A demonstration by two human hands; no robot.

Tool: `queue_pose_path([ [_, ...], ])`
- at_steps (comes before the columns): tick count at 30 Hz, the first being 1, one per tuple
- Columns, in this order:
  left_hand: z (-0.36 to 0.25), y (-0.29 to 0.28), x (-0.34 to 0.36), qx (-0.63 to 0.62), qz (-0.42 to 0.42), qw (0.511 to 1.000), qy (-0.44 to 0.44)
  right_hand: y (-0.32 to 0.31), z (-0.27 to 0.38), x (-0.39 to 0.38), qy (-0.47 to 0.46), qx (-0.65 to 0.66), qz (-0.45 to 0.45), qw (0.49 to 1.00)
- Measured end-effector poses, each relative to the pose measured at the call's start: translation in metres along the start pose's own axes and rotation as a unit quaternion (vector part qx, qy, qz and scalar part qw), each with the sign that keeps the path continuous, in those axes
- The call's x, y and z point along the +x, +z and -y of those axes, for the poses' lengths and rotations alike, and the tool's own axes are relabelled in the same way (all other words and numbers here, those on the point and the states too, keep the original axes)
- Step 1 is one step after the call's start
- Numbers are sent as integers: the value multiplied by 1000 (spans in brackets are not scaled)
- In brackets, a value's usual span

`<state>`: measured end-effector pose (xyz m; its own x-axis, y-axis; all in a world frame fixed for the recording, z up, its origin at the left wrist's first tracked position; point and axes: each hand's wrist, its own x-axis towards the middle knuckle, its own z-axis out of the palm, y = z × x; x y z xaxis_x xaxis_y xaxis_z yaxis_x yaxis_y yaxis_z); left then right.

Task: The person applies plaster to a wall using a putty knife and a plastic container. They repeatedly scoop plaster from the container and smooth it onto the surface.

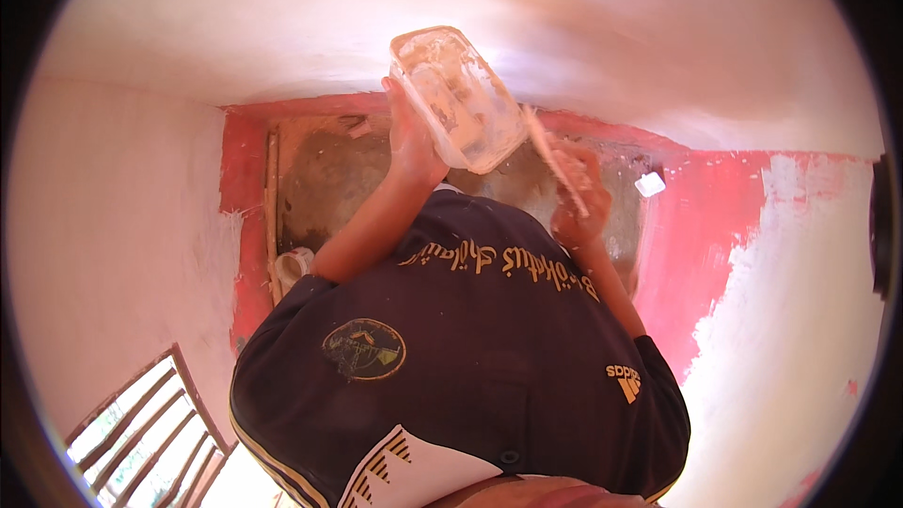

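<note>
My left hand (414, 141) is wrapped round the side of a clear rectangular plastic tub (461, 99), raised in front of my chest. The tub is tilted, and pale whitish paste or paint coats its inside. To the right, my right hand (583, 190) is closed on a thin, flat, pale-pink tool (557, 162). The tool slants, with its upper end at the tub's right edge; whether they touch I cannot tell. It shows almost edge-on, so its exact kind is unclear.
A whitish wall (310, 38) rises close in front, with a red-pink band (701, 226) low on the walls. On the brown floor (324, 179) lie a white scrap (649, 184), a white round container (293, 265) and a pole (273, 198). A barred window (150, 433) is lower left.
</note>
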<state>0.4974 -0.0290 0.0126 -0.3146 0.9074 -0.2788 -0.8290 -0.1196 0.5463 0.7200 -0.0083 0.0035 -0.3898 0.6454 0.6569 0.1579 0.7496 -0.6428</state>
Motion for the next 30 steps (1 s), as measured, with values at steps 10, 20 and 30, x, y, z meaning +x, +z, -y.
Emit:
queue_pose_path([
  [10,68,44,-61,25,15,1000,11,-62,-17,-64,115,-122,60,984],
  [20,95,58,-85,23,-10,999,28,-82,20,-97,16,-44,-35,998],
  [30,103,64,-98,20,47,996,77,-97,-44,-139,381,238,-148,881],
])
